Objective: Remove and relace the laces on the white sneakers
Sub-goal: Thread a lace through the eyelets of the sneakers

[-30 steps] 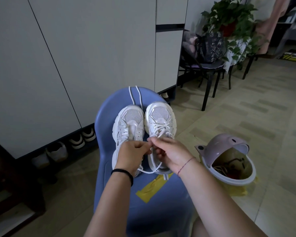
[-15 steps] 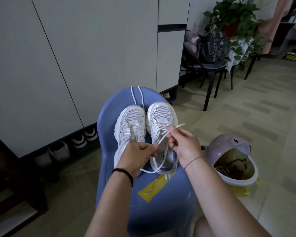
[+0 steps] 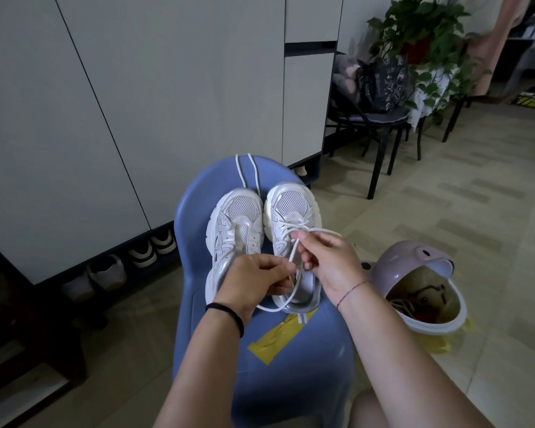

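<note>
Two white sneakers stand side by side, toes away from me, on a blue plastic stool (image 3: pixel 198 193). The left sneaker (image 3: pixel 237 223) has no lace in its eyelets. The right sneaker (image 3: pixel 292 211) has a white lace (image 3: pixel 294 251) crossed through its front eyelets. My right hand (image 3: pixel 328 257) pinches that lace above the shoe's opening, one end sticking out to the right. My left hand (image 3: pixel 254 279) pinches the other part of the lace near the heel, and a loop hangs below it. A second loose white lace (image 3: pixel 244 171) lies on the stool beyond the toes.
A pink swing-lid bin (image 3: pixel 420 288) with a yellow liner stands right of the stool. Yellow tape (image 3: pixel 275 338) is stuck on the stool's near side. White cabinets (image 3: pixel 136 88) with shoes beneath are at left. A black chair (image 3: pixel 380 118) and a plant (image 3: pixel 414 32) stand behind.
My right hand has drawn the lace up and to the right, away from the left hand, then lowered it a little. The left hand stays near the heel.
</note>
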`<state>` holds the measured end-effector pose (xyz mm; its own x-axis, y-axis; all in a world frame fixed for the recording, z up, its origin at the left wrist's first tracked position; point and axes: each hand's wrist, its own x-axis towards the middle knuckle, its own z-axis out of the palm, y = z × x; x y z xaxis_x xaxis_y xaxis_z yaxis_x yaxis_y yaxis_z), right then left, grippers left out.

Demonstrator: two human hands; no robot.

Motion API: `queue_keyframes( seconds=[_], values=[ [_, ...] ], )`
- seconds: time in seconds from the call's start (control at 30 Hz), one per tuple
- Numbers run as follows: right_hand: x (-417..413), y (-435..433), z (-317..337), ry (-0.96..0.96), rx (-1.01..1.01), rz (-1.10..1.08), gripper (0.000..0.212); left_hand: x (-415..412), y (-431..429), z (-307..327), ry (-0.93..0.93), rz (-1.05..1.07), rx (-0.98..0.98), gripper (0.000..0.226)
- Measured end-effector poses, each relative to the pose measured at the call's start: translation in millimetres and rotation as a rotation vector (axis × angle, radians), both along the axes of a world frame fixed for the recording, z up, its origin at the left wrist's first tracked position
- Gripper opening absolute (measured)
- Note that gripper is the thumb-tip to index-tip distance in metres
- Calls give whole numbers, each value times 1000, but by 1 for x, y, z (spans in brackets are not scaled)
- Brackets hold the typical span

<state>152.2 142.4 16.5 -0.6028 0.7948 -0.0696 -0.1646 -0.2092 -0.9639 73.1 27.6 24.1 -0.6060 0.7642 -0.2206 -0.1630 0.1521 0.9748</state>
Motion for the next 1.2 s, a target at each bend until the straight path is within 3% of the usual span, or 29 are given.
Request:
queue_keyframes(
  seconds=[0.17, 0.37, 0.73, 1.2],
  values=[
    [-6, -4, -18, -304, 81, 0, 15, -12, 6, -2, -260, 353, 191, 13],
    [-16, -8, -25, -518, 394, -72, 20, -13, 29, -11, -421, 514, 292, 19],
    [-31, -12, -35, -467, 282, -215, 24, -13, 42, -28, -96, 563, 118, 10],
    [-23, -6, -32, -389, 104, -166, 8, -6, 48, -27, -36, 531, 108, 9]
  ],
)
